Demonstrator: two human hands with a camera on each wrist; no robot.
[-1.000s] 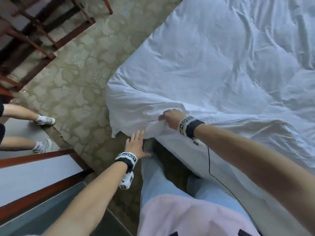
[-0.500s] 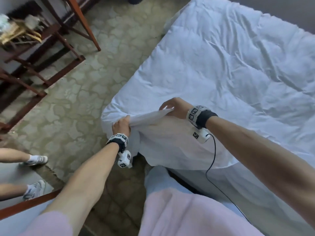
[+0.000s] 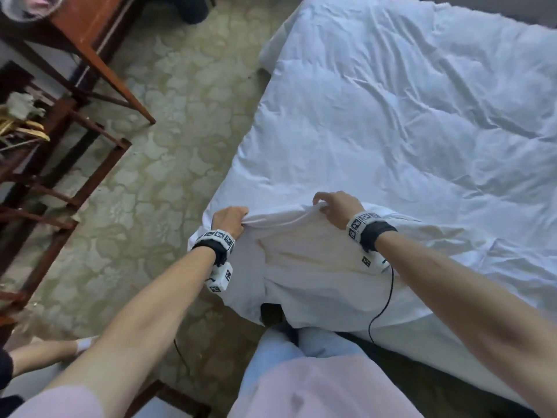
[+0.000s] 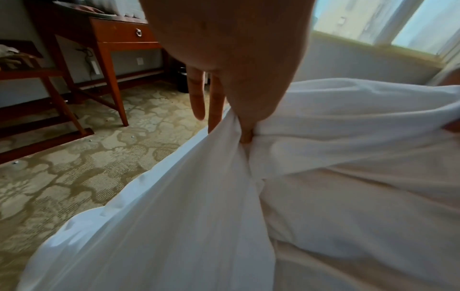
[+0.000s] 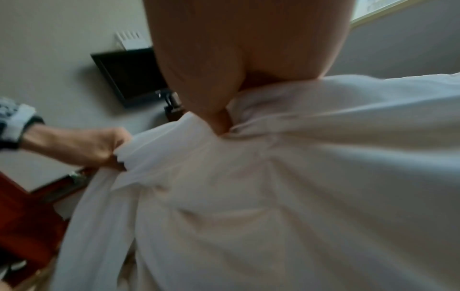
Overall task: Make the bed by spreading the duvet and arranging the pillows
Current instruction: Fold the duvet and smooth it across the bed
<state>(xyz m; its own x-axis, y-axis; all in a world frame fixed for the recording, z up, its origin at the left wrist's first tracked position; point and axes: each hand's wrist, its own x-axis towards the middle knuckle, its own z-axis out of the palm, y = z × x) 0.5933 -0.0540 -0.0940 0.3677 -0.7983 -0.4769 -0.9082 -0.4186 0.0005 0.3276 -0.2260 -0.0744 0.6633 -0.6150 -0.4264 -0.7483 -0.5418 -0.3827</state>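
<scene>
A white, wrinkled duvet [image 3: 391, 116] covers the bed and hangs over its near corner. My left hand [image 3: 230, 220] grips the duvet's near edge at the corner, thumb pinching the bunched cloth [image 4: 245, 135]. My right hand [image 3: 334, 206] pinches the same edge a little further right, lifting it off the bed. In the right wrist view the duvet [image 5: 286, 187] is stretched between both hands, with my left hand [image 5: 99, 145] at the left. No pillows are in view.
Patterned carpet [image 3: 168, 164] lies left of the bed. A wooden desk [image 3: 90, 40] and a wooden rack [image 3: 60, 182] stand at the left. Another person's leg [image 3: 45, 354] shows at the lower left. A window [image 4: 398, 25] is beyond the bed.
My left hand, open and empty a second ago, has taken hold of the duvet's edge. Both hands have lifted the edge and moved apart along it.
</scene>
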